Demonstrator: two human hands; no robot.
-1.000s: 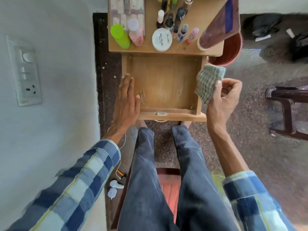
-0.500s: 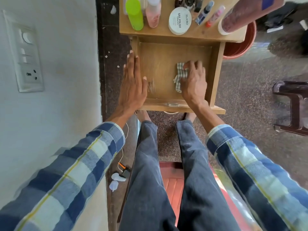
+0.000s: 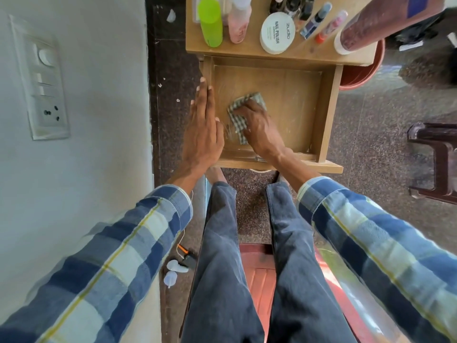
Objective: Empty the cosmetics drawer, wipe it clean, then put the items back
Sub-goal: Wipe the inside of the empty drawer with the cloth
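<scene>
- Down at centre frame, my right hand (image 3: 258, 126) presses the green-and-white checked cloth (image 3: 239, 114) flat on the floor of the open wooden drawer (image 3: 327, 112); fingers lie over the cloth, and I can't tell whether they curl round its edge or just push on it.
- My left hand (image 3: 201, 129) lies along the drawer's left wall, fingers straight and together, holding nothing, just steadying.
- Key relation: the cloth sits in the left half of the drawer, so the unwiped-looking stretch lies to the right and toward the upper edge. My right hand is the nearer one for that sweep, I judge.
- The drawer's long side runs left to right across the frame, so sideways strokes should cover it.
- Nothing else lies in the drawer; its floor shows pale scuff streaks near my left hand.
- Up top, on the wooden tabletop (image 3: 249, 51), the cosmetics wait: a lime-green bottle (image 3: 210, 23), a pink bottle (image 3: 238, 23), a round white nail-polish tub (image 3: 277, 33).
- Room: a white wall with a switch plate (image 3: 40, 87) at left, speckled floor at right.
</scene>
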